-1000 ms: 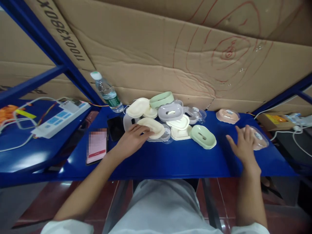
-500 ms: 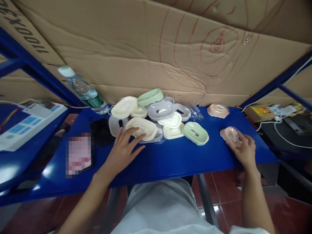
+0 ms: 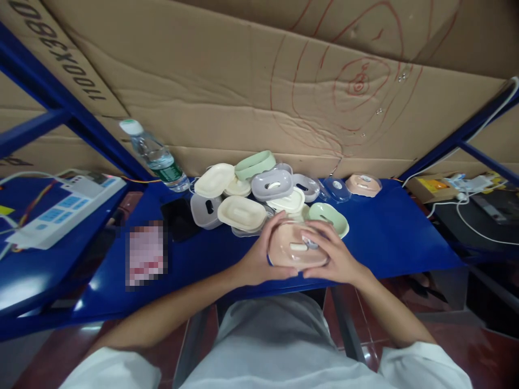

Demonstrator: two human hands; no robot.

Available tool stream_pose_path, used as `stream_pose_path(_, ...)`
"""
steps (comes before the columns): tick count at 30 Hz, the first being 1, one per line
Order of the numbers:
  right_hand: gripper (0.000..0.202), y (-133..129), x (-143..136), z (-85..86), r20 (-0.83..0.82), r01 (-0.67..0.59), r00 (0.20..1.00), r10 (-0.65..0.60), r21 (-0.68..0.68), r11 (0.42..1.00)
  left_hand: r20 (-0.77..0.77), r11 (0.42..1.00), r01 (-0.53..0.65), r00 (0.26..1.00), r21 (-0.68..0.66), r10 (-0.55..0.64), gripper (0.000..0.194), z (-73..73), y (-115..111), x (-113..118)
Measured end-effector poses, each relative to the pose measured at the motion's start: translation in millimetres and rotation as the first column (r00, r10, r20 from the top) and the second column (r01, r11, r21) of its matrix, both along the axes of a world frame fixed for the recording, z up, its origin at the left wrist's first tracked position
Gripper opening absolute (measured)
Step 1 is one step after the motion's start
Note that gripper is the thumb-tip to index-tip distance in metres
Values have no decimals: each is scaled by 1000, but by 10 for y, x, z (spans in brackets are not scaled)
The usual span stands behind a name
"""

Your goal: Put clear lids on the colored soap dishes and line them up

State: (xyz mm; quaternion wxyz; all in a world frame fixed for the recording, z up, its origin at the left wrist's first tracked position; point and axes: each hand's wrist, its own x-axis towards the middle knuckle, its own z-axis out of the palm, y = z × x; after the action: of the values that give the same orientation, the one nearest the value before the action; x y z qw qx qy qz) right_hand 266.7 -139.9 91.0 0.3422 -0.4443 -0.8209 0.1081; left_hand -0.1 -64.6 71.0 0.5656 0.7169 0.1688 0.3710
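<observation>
Between both hands, near the table's front edge, is a pink oval dish [image 3: 290,246] under a clear cover. My left hand [image 3: 261,259] grips its left side. The right side is held by my right hand [image 3: 334,254], fingers over the top edge. Just behind lies a pile of dishes: a green one [image 3: 330,216] partly behind my right hand, a cream one [image 3: 242,212], a grey-purple one [image 3: 271,183] and another green one [image 3: 255,165] at the back. A second pink dish [image 3: 364,185] sits at the back right, beside a clear cover [image 3: 337,189].
A water bottle [image 3: 158,159] leans at the back left. A dark flat object [image 3: 180,219] and a blurred pink item [image 3: 145,255] lie on the blue table [image 3: 385,243]. Further left is a power strip [image 3: 68,210]. Cardboard [image 3: 211,81] stands behind.
My right hand has brought the pink dish from the right to the middle. My left hand has left the cream dish and now holds the pink one too. The view has shifted slightly.
</observation>
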Motion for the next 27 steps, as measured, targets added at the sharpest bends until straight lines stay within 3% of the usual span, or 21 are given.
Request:
stream_pose_path(3, 81, 243, 37, -102, -184, 37, 982, -51, -79, 996, 37, 994, -48, 998, -99, 52, 127, -187, 58, 49)
stream_pose_path(6, 72, 505, 276, -144, -284, 309, 904, -319, -79, 948, 36, 985, -12, 999, -172, 18, 122, -338, 35, 22)
stream_pose_path(8, 74, 755, 456, -114, -191, 539, 826, -530, -9, 842, 16, 980, 14, 1000, -198, -11, 116, -373, 1, 6)
stream_pose_path(11, 87, 1205, 636, -67, 46, 675, 734, -678, 66, 735, 13, 979, 17, 1000, -201, -15, 109, -337, -26, -3)
stream_pose_path(14, 95, 1517, 626, -77, 198, 650, 749, -633, -35, 759, 24, 984, -10, 1000, -176, 14, 103, -268, -23, -16)
stream_pose_path(16, 93, 1528, 521, -76, 224, 584, 802, -554, -96, 806, 34, 988, -48, 998, -147, 53, 101, -236, -10, -32)
stream_pose_path(23, 60, 828, 115, 159, 270, 309, 911, -312, 55, 950, 115, 972, -220, 967, -79, 228, 93, -207, 74, -73)
stream_pose_path(27, 60, 887, 272, 47, 271, 373, 892, -363, 15, 928, 83, 973, -218, 971, -73, 224, 92, -209, 60, -61)
